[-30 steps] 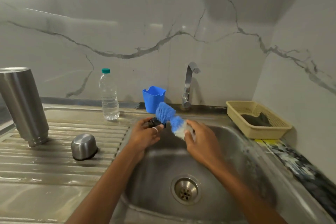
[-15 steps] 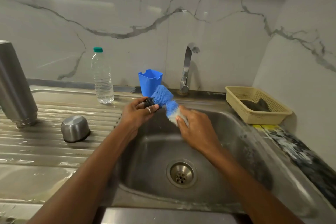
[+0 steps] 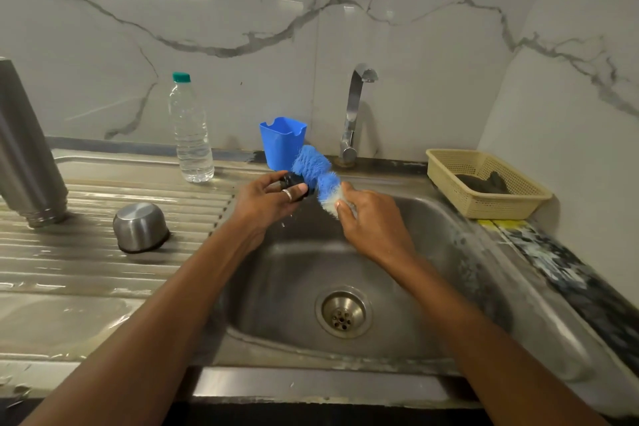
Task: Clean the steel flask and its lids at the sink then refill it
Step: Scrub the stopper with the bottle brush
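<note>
Over the sink basin (image 3: 408,238), my left hand (image 3: 268,200) grips a small black lid (image 3: 294,181). My right hand (image 3: 371,219) holds a blue-and-white bottle brush (image 3: 316,171) by its lower end, and the blue bristles press against the lid. Water drips below the lid. The steel flask (image 3: 26,148) stands upside down on the draining board (image 3: 103,252) at the far left. A steel cup lid (image 3: 140,226) lies mouth down beside it.
A clear water bottle (image 3: 191,135) with a green cap and a blue plastic holder (image 3: 283,141) stand at the back. The tap (image 3: 354,110) is not running. A beige basket (image 3: 484,183) with a dark scrubber sits right of the sink.
The view has tilted down a little. Both hands stay at the same spot over the basin, and the brush has shifted slightly against the black lid.
</note>
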The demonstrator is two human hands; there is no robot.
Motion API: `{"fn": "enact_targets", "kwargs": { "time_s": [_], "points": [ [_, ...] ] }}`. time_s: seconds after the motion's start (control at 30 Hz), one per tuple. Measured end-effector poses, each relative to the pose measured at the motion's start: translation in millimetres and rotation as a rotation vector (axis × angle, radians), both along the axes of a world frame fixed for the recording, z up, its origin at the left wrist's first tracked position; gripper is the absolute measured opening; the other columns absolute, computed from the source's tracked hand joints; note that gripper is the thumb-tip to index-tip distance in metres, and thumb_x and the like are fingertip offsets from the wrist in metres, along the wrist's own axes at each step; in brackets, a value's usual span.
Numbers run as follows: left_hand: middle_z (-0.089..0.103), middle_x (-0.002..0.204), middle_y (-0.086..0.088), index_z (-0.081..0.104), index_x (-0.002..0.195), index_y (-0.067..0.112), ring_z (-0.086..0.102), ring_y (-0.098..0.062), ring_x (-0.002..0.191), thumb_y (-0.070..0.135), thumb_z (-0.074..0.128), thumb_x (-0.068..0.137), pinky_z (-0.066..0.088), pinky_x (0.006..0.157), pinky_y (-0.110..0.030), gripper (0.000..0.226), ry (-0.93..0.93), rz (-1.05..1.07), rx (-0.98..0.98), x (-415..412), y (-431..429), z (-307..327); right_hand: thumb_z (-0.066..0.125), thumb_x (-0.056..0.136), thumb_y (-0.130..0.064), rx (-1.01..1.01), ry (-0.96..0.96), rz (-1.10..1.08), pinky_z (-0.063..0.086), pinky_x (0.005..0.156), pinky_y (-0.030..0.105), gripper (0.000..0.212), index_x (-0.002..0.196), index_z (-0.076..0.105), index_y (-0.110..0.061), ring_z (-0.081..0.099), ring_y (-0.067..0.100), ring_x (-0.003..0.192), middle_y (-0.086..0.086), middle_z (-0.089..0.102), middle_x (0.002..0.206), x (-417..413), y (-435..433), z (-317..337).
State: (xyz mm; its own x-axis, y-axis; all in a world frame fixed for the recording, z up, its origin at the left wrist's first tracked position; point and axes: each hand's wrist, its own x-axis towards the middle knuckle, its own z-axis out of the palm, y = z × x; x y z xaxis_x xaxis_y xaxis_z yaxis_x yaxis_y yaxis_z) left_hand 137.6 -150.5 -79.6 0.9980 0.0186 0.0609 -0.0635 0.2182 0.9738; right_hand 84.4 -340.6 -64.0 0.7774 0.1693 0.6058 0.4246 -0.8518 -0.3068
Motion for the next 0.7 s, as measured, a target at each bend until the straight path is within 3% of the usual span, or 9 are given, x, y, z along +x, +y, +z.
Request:
{"fn": "enact_targets", "kwargs": {
  "time_s": [0.17, 0.33, 0.53, 0.7],
  "points": [
    [0.074, 0.116, -0.013, 0.063, 0.128, 0.004, 0.076, -0.021, 0.099, 0.005, 0.080, 0.084, 0.061, 0.088, -0.032, 0.048, 0.023, 0.050, -0.105, 8, 12, 4, 0.055, 0.098, -0.023, -0.016, -0.012, 0.040, 0.052, 0.074, 0.043, 0.033, 0.126, 0.064, -0.009, 0.065, 0.037, 0.085, 0.016, 0.071, 0.089, -5, -2, -4],
    [0.074, 0.111, -0.013, 0.066, 0.116, 0.002, 0.076, -0.015, 0.089, 0.002, 0.076, 0.087, 0.061, 0.074, -0.023, 0.031, 0.016, -0.033, -0.052, 1, -3, 3, 0.056, 0.099, -0.021, 0.012, -0.020, -0.006, 0.052, 0.076, 0.044, 0.038, 0.134, 0.061, -0.006, 0.066, 0.041, 0.091, 0.021, 0.073, 0.095, 0, 1, 1],
    [0.077, 0.108, -0.011, 0.068, 0.115, 0.000, 0.075, -0.015, 0.096, 0.024, 0.080, 0.088, 0.062, 0.087, -0.031, 0.038, 0.060, 0.070, -0.097, 9, 10, 2, 0.055, 0.100, -0.020, 0.009, -0.012, 0.045, 0.052, 0.076, 0.041, 0.039, 0.137, 0.061, -0.008, 0.067, 0.037, 0.089, 0.018, 0.074, 0.093, -10, 5, -1],
    [0.077, 0.102, -0.008, 0.073, 0.098, 0.005, 0.072, -0.016, 0.094, 0.035, 0.075, 0.091, 0.062, 0.079, -0.026, 0.031, 0.088, 0.062, -0.103, 5, -8, 4, 0.053, 0.101, -0.022, 0.006, -0.016, -0.008, 0.051, 0.076, 0.043, 0.043, 0.141, 0.057, -0.008, 0.066, 0.040, 0.091, 0.020, 0.073, 0.095, -5, 9, 5]
  ]
}}
